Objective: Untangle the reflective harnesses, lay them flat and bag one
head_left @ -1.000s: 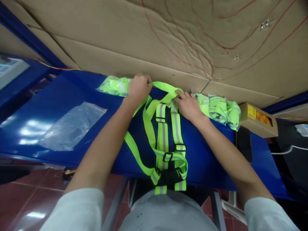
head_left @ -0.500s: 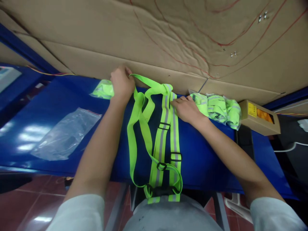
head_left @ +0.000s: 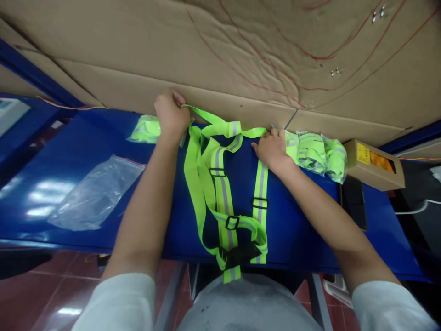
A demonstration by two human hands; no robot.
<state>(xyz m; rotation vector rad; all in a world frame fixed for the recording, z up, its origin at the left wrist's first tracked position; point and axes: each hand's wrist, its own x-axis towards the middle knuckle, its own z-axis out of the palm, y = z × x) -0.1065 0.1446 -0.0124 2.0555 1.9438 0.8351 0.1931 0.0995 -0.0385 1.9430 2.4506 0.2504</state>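
A neon green harness of straps [head_left: 223, 197] with grey stripes and black buckles lies spread on the blue table [head_left: 296, 220], its lower end at the front edge by my body. At the back left, my left hand [head_left: 172, 112] is closed on the harness strap, its fingertips partly hidden. My right hand [head_left: 272, 147] grips another part of the same harness at the back right, and a strap runs between the two hands. One striped strap hangs down from my right hand towards the front edge.
A clear plastic bag [head_left: 98, 193] lies left. One bagged green bundle [head_left: 146, 128] sits beside my left hand; several more [head_left: 312, 151] stand at right. Beyond them are an open-windowed carton [head_left: 375, 165] and a black phone [head_left: 353, 202]. A cardboard wall [head_left: 138, 55] closes off the back.
My right hand has moved right, drawing one strap away from the others, so the striped straps now stand apart. My left hand has shifted slightly left and still holds its strap.
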